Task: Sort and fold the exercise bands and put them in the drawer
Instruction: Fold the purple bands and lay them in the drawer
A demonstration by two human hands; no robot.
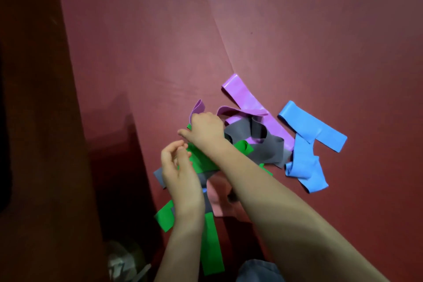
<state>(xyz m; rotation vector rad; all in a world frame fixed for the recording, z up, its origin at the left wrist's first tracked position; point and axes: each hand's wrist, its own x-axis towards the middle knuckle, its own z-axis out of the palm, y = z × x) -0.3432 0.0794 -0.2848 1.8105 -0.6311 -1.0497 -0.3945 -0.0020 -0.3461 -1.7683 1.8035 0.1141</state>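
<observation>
A tangled heap of exercise bands lies on a dark red surface (297,41). Purple bands (247,98) lie at the top, blue bands (313,128) at the right, grey bands (265,151) in the middle, a pink band (219,199) below, and green bands (211,242) at the bottom. My right hand (206,131) rests on the pile, fingers closed on a purple band (198,107) that curls up behind it. My left hand (177,167) is just left of the pile, fingers curled at the edge of a green band (199,162).
A dark wooden piece of furniture (34,121) rises along the left side. Its shadowed lower part (123,178) sits close to the pile. Some pale crumpled material (123,261) lies at the bottom left. Blue fabric (258,270) shows at the bottom edge.
</observation>
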